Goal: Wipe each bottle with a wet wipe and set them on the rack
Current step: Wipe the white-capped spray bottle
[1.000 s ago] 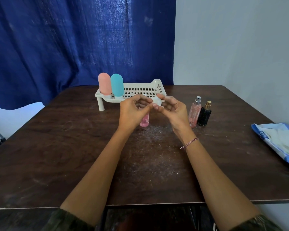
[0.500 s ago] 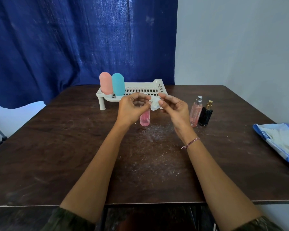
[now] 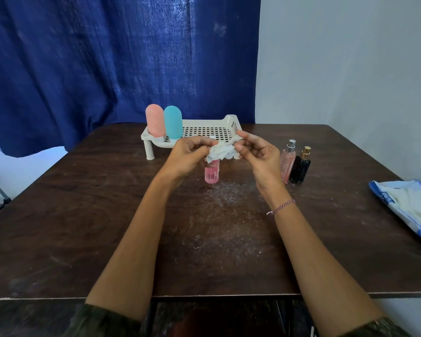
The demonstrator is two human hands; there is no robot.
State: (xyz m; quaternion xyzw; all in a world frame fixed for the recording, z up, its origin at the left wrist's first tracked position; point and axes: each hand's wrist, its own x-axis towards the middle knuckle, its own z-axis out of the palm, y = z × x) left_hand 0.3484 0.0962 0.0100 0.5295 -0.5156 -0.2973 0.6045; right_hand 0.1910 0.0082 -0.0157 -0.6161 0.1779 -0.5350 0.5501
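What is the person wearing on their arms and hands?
No gloves or rings show on the left hand or the right hand. A thin braided bracelet, pink and white, circles the right wrist. The forearms are uncovered; dark green mottled cloth begins near the elbows, left sleeve and right sleeve.

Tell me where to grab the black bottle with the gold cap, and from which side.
Grip the black bottle around its wide dark body, below the narrow gold cap, coming from the right. It stands upright, and the pink spray bottle stands close on its left, so that side is blocked. The right hand is nearest but holds the wipe.
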